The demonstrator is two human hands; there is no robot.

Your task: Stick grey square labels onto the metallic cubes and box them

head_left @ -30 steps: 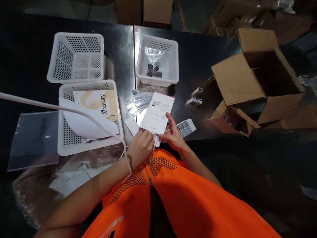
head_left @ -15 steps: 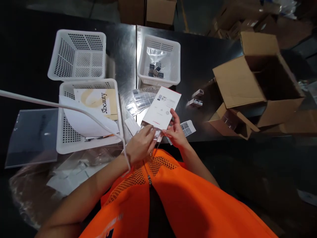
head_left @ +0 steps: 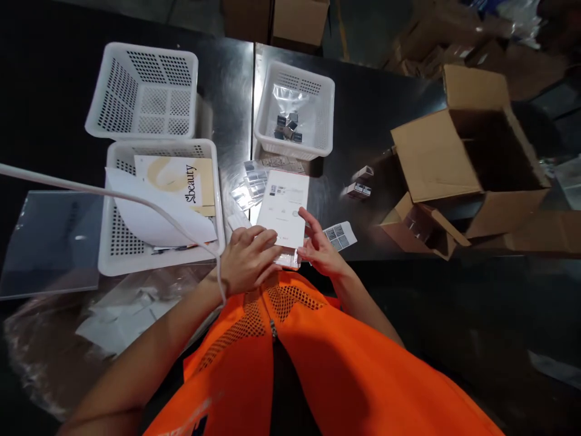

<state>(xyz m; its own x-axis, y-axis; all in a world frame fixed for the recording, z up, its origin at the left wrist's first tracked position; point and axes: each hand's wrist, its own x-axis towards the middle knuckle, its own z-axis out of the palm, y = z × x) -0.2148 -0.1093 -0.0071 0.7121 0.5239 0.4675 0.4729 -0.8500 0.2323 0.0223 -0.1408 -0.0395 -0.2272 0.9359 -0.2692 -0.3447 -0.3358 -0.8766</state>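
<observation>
A flat white printed box (head_left: 284, 206), with small pictures and text on its face, lies in front of me near the table's front edge. Clear plastic film (head_left: 287, 259) shows at its near end. My left hand (head_left: 251, 255) is closed over the near left corner, its fingers bent across the box and film. On the opposite side, my right hand (head_left: 320, 247) grips the near right edge between thumb and fingers. A sheet of dark square labels (head_left: 340, 236) lies beside my right hand. More shiny label sheets (head_left: 255, 180) lie behind the box.
White baskets stand around: a basket (head_left: 93, 118) at back left, one with papers (head_left: 103, 242) in front, and one with small dark boxes (head_left: 330, 115). Two small boxes (head_left: 358, 189) stand right, before an open carton (head_left: 436, 160). A white cable (head_left: 154, 209) crosses at left.
The white box has turned more upright in view and come slightly nearer to me. My left hand has shifted a little left, its fingers now lying across the near corner.
</observation>
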